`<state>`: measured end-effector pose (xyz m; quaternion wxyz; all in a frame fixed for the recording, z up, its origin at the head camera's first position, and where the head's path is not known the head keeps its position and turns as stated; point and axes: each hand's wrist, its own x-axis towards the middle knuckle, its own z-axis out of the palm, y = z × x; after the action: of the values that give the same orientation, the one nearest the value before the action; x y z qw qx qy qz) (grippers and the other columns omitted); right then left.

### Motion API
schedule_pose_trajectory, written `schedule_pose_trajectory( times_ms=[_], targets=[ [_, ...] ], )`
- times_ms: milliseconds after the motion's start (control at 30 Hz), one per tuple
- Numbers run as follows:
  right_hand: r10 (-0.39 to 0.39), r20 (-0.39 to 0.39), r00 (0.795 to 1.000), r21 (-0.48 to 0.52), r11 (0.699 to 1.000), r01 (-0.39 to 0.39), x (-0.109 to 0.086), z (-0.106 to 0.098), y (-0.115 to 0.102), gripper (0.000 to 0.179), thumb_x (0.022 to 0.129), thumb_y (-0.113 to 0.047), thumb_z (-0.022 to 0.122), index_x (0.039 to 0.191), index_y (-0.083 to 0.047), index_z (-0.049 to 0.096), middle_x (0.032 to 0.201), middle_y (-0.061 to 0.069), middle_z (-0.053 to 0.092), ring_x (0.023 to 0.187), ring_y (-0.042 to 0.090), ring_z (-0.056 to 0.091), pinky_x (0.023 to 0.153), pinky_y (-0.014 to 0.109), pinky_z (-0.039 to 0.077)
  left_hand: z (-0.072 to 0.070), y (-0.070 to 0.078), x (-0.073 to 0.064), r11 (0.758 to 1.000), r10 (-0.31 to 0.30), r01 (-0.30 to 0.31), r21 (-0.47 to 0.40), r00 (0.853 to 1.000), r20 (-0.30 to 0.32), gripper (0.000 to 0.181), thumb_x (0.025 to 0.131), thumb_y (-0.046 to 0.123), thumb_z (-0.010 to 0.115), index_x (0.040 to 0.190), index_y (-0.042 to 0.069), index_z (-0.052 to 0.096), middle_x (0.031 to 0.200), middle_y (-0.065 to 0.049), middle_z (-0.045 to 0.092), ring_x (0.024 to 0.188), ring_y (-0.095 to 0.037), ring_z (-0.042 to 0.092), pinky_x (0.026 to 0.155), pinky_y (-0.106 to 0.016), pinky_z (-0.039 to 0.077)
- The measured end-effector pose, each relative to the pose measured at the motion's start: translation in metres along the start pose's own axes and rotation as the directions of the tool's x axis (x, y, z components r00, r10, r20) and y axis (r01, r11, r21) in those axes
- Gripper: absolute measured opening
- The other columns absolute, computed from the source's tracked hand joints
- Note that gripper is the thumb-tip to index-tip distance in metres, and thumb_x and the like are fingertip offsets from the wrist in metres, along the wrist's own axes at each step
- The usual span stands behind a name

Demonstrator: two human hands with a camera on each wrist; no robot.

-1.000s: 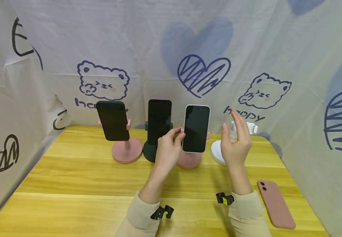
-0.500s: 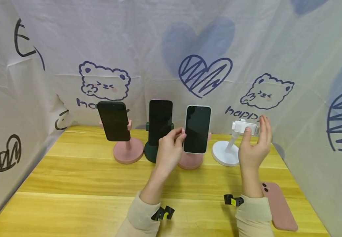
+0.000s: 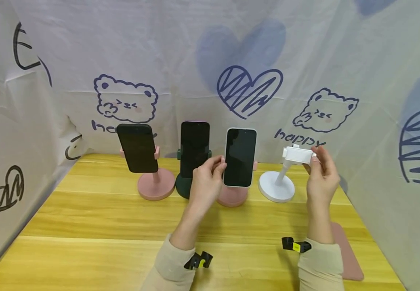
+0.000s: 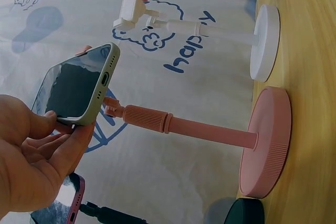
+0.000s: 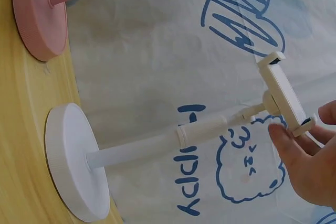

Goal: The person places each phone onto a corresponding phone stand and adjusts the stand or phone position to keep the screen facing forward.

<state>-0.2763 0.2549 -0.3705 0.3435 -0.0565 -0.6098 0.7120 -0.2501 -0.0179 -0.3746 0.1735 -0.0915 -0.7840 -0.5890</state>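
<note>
My left hand (image 3: 205, 182) pinches the left end of the clamp on a pink phone stand (image 3: 232, 198). That clamp holds a pale-cased phone (image 3: 239, 157) upright, its dark screen toward me; in the left wrist view, my thumb lies at the phone's edge, with fingers behind. My right hand (image 3: 322, 182) holds the right end of the clamp (image 3: 299, 155) on a white phone stand (image 3: 277, 186). In the right wrist view, thumb and fingers lie around the end of this white clamp (image 5: 283, 95), which carries no phone.
To the left, a black phone (image 3: 137, 148) sits in another pink stand (image 3: 156, 185), and a second dark phone (image 3: 194, 149) in a dark green stand (image 3: 183, 186). A pink phone (image 3: 347, 256) lies partly behind my right forearm. A printed cloth (image 3: 188, 48) hangs behind the table.
My right hand has moved rightward from in front of the white stand to its clamp's right end and taken hold there. My left hand keeps its grip on the pink stand's clamp.
</note>
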Motion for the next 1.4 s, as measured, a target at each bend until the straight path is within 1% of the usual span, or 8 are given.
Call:
schedule_pose_trajectory(
  times_ms=[133,333,533,633,800,1033,1167,1400],
  targets=[
    [0.027,0.001,1.0,0.023,0.999,-0.027,0.001,-0.001,0.0,0.034,0.104,0.001,0.056,0.136,0.0,0.067,0.135,0.018,0.063,0.113,0.021,0.063,0.088,0.022,0.058,0.0,0.0,0.0,1.0,0.007,-0.007,-0.001,1.0,0.001,0.031,0.105,0.012,0.062,0.132,-0.005,0.067,0.118,-0.015,0.075,0.104,-0.023,0.073,0.091,-0.041,0.061],
    [0.103,-0.016,0.995,0.033,0.994,-0.103,0.002,-0.003,-0.003,0.032,0.103,0.003,0.058,0.133,-0.002,0.07,0.13,0.013,0.066,0.11,0.019,0.064,0.085,0.022,0.059,0.002,0.0,0.0,1.0,0.012,-0.012,-0.003,1.0,0.002,0.03,0.105,0.011,0.062,0.131,-0.004,0.067,0.118,-0.014,0.075,0.104,-0.023,0.073,0.092,-0.04,0.061],
    [0.127,-0.015,0.992,0.08,0.989,-0.126,0.001,-0.005,-0.008,0.031,0.101,0.005,0.06,0.13,0.003,0.07,0.122,0.009,0.069,0.106,0.019,0.067,0.082,0.024,0.06,0.002,0.0,0.0,1.0,0.008,-0.008,-0.006,1.0,0.004,0.031,0.105,0.012,0.062,0.131,-0.004,0.067,0.119,-0.014,0.075,0.104,-0.023,0.073,0.092,-0.04,0.061],
    [0.13,-0.001,0.992,0.068,0.989,-0.13,0.0,-0.006,-0.012,0.029,0.1,0.005,0.062,0.128,0.002,0.072,0.118,0.007,0.069,0.103,0.018,0.068,0.08,0.024,0.06,0.001,0.001,0.0,1.0,0.009,-0.009,-0.009,1.0,0.005,0.031,0.106,0.012,0.061,0.132,-0.004,0.067,0.119,-0.015,0.075,0.104,-0.023,0.073,0.092,-0.04,0.061],
    [0.141,0.052,0.989,0.05,0.988,-0.143,-0.003,-0.008,-0.017,0.028,0.099,0.004,0.065,0.126,0.002,0.073,0.115,0.007,0.071,0.099,0.019,0.069,0.078,0.026,0.061,0.0,0.001,-0.001,1.0,0.003,-0.003,0.003,1.0,0.005,0.031,0.106,0.014,0.061,0.132,-0.002,0.067,0.117,-0.013,0.075,0.099,-0.021,0.072,0.091,-0.039,0.061],
    [0.153,0.139,0.978,0.025,0.987,-0.158,-0.005,-0.014,-0.023,0.027,0.098,0.004,0.066,0.124,0.006,0.072,0.113,0.007,0.072,0.095,0.019,0.072,0.079,0.028,0.061,0.002,0.002,-0.002,0.998,0.022,-0.021,0.066,1.0,-0.008,0.031,0.107,0.016,0.061,0.132,-0.001,0.067,0.116,-0.013,0.075,0.098,-0.023,0.072,0.089,-0.039,0.062],
    [0.155,0.205,0.966,0.024,0.986,-0.163,-0.005,-0.019,-0.025,0.026,0.098,0.002,0.069,0.123,0.006,0.072,0.112,0.007,0.073,0.092,0.019,0.073,0.081,0.029,0.061,0.003,0.003,-0.002,0.994,0.057,-0.054,0.1,0.998,-0.031,0.032,0.106,0.015,0.062,0.132,-0.002,0.066,0.118,-0.015,0.074,0.1,-0.026,0.073,0.092,-0.039,0.061],
    [0.1,0.339,0.936,0.054,0.991,-0.126,-0.006,-0.03,-0.024,0.025,0.098,0.003,0.068,0.122,0.009,0.071,0.112,0.006,0.075,0.096,0.019,0.072,0.083,0.032,0.061,0.005,0.008,-0.004,0.984,0.139,-0.126,0.124,0.985,-0.098,0.033,0.103,0.014,0.064,0.133,-0.001,0.065,0.125,-0.015,0.072,0.107,-0.027,0.073,0.096,-0.038,0.059]
  ],
)
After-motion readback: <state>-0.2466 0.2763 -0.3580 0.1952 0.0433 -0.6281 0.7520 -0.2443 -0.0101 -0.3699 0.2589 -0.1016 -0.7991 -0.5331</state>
